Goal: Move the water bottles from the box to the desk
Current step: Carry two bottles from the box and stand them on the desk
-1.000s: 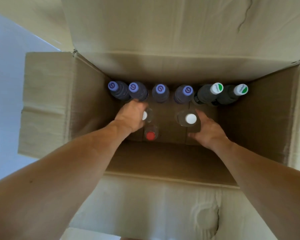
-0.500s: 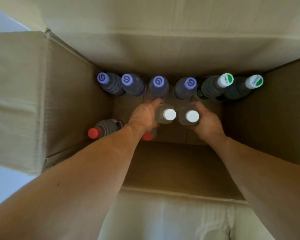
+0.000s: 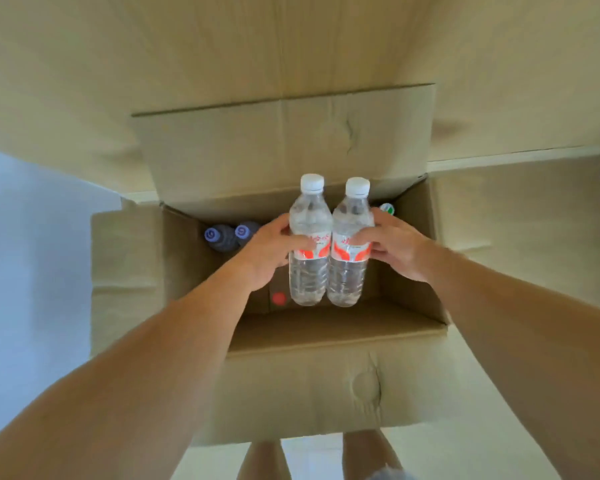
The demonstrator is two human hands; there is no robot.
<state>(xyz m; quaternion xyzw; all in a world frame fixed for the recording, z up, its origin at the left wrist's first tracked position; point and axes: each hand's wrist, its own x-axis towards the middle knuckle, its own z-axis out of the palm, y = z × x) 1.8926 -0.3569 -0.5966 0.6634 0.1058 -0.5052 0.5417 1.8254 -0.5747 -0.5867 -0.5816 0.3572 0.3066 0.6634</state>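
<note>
Bottles (image 3: 327, 244) gripped, one per hands, above box (image 3: 201, 268); others mostly hidden.

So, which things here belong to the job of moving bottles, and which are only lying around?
For the job:
- left hand and right hand, each holding a clear bottle
- cardboard box
- purple-capped bottles, red cap and green-and-white cap still inside

Not for the job:
- pale floor
- the person's legs
</note>
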